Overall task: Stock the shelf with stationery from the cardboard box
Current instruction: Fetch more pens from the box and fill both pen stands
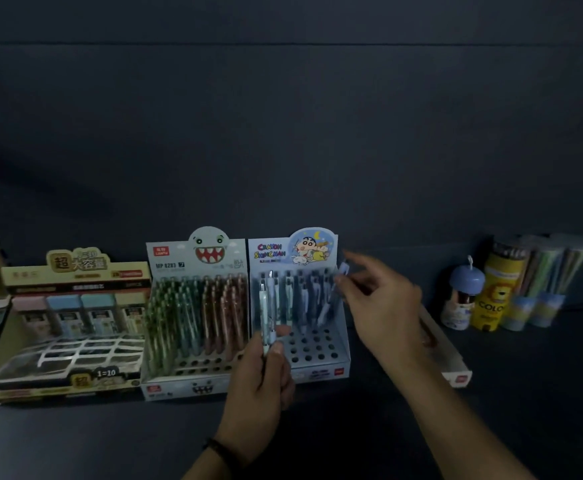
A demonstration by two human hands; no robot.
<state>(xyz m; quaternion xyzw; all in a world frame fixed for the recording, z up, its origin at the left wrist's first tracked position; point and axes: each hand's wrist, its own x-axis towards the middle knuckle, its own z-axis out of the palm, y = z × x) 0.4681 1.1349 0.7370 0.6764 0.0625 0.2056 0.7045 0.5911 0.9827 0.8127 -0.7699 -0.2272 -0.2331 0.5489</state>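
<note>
A pale blue cartoon pen display box stands on the dark shelf, its back rows filled with pens and its front holes bare. My left hand grips a small bunch of pens upright in front of that box. My right hand is over the box's right side and pinches one blue-capped pen, tilted, above the back right holes. The cardboard box is not in view.
Left of it stands a shark-face pen display full of green and brown pens, then a yellow eraser display. A long flat white box lies to the right. Further right stand a blue-capped bottle, a yellow lion tube and tubes of pencils.
</note>
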